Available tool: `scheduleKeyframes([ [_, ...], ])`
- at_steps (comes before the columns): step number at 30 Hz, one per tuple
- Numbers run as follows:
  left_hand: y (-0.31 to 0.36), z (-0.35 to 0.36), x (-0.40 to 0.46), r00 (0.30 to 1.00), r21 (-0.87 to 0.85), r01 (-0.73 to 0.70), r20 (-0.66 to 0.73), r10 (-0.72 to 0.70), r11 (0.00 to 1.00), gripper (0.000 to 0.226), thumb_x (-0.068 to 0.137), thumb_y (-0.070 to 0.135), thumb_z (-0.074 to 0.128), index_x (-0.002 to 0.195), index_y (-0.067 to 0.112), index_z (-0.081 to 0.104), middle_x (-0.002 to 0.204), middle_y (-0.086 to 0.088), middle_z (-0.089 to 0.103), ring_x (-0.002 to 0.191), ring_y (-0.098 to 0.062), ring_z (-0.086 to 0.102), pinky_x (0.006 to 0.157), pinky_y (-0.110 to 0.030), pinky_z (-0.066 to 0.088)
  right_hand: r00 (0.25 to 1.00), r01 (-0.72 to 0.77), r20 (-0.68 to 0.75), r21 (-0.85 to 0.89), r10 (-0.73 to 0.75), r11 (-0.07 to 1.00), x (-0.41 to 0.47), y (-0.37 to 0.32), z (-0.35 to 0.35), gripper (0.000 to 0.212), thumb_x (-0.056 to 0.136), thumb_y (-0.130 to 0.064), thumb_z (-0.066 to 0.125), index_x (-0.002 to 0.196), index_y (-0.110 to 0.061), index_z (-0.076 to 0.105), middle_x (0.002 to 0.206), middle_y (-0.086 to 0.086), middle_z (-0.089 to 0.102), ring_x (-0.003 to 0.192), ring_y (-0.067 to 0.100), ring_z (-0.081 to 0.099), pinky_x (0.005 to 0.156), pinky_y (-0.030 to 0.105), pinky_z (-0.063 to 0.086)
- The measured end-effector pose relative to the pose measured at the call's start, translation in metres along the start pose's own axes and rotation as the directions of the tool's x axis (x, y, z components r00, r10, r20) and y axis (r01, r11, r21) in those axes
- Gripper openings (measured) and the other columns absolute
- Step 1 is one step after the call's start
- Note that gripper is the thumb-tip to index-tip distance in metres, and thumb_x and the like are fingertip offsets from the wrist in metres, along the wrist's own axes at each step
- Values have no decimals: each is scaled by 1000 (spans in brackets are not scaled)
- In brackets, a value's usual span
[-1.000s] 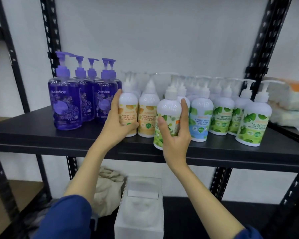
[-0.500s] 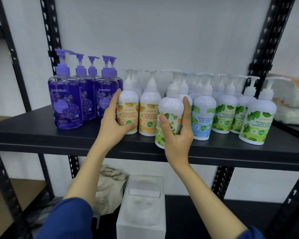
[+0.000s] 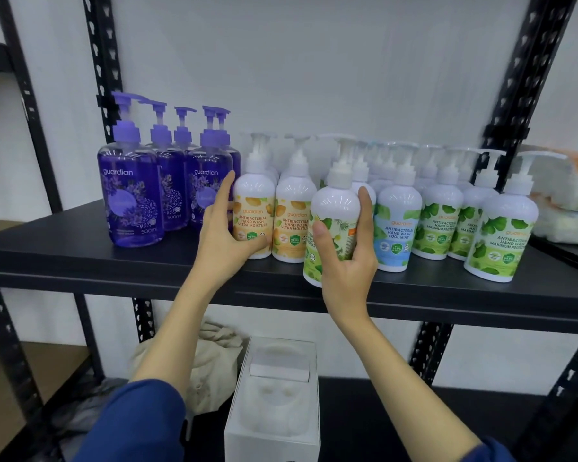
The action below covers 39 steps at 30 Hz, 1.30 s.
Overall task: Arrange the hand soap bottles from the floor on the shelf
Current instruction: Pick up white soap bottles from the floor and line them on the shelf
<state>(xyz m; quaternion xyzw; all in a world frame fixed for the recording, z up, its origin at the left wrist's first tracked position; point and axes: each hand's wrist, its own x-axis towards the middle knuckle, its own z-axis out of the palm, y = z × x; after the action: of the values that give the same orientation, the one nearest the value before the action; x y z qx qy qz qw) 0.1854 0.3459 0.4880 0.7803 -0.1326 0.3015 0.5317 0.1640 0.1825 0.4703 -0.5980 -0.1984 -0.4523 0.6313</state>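
Your right hand grips a green-label bottle at the shelf edge; your left hand clasps an orange-label bottle. Most bottles stand shelved, so the task looks nearly done.

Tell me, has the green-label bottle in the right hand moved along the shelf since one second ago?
No. The green-label bottle in the right hand stands as before, between the orange-label bottle and the blue-label bottle.

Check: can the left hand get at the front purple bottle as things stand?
Probably yes. The left hand rests on an orange-label bottle, and the front purple bottle stands apart at the shelf front, nothing before it. The hand would have to let go first.
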Motion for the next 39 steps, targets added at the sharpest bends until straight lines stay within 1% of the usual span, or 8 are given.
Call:
scheduleKeyframes([
  [5,-1,-1,0,1000,-31,0,-2,0,1000,97,71,13,81,145,40,24,141,-1,40,121,-12,46,100,-37,46,1000,5,-4,-4,-5,1000,0,0,0,59,81,-47,62,130,-55,31,132,-44,37,130,4,42,104,34,42],
  [12,-2,-3,1,1000,-44,17,25,-16,999,99,72,12,80,146,42,21,144,0,38,125,-13,44,102,-38,44,1000,5,6,2,-5,1000,0,0,0,59,81,-45,62,130,-53,30,128,-47,37,127,-2,43,100,25,40],
  [16,-1,-1,1,1000,-21,9,-7,-10,1000,99,71,13,81,146,41,22,142,-1,41,120,-9,45,96,-28,43,1000,12,2,4,-12,1000,0,0,0,59,81,-44,62,130,-53,31,128,-48,37,127,-3,42,100,25,40],
  [22,-1,0,1,999,-3,11,-33,-11,1000,99,70,13,82,146,40,24,141,-2,43,119,-10,46,93,-26,42,1000,8,16,16,-9,1000,0,0,0,59,80,-44,61,130,-52,30,127,-48,38,125,-6,43,97,20,41],
  [32,0,0,0,1000,2,7,-23,-7,1000,99,72,12,80,147,39,21,145,-1,41,126,-12,44,94,-24,40,1000,20,10,8,-20,1000,0,0,0,59,81,-44,62,130,-51,31,128,-46,38,127,-2,43,101,27,41],
  [36,3,0,-5,1000,47,-19,-24,20,999,100,74,15,79,148,40,17,143,2,40,125,-9,41,102,-30,41,1000,17,8,15,-17,1000,0,1,0,59,81,-45,62,131,-52,32,130,-43,40,128,2,44,102,31,43],
  [37,6,2,-8,998,71,-45,-43,48,996,99,74,16,79,148,38,17,140,3,40,123,-5,40,104,-26,39,1000,17,7,21,-17,1000,0,0,-1,59,81,-44,63,131,-51,32,131,-42,40,128,1,44,102,29,43],
  [39,15,8,-18,984,122,-111,-124,126,986,89,78,15,76,148,31,23,135,6,35,114,11,35,96,0,30,1000,10,0,42,-11,999,0,-2,-4,59,81,-41,63,131,-49,32,133,-35,41,125,-2,45,98,21,43],
])
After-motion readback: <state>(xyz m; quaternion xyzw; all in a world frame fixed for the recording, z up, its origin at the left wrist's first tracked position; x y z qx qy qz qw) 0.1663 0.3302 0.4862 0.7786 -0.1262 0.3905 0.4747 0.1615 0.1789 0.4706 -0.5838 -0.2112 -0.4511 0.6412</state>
